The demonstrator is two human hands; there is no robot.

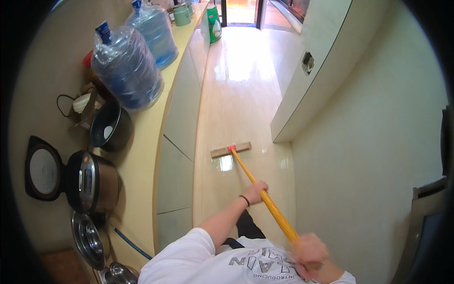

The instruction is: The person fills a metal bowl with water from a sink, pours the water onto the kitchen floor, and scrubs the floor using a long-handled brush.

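Note:
A long yellow wood-grain pole [276, 211] runs from my chest down to a flat, wide floor-tool head [241, 146] with a red joint; whether it is a broom, mop or squeegee I cannot tell. The head lies on the wet, shiny tiled floor [241, 117]. My left hand [254, 193], with a dark band at the wrist, is closed around the middle of the pole. Near its upper end, close to my white shirt, my right hand [310, 254] grips the pole and looks slightly blurred.
Along the left, a yellow counter [142, 159] bears plastic-wrapped water bottles [127, 71], a dark pot [111, 127], an open rice cooker [94, 183] and metal lids. A wall corner [282, 136] juts out at right. A green bag [214, 25] stands near the far doorway.

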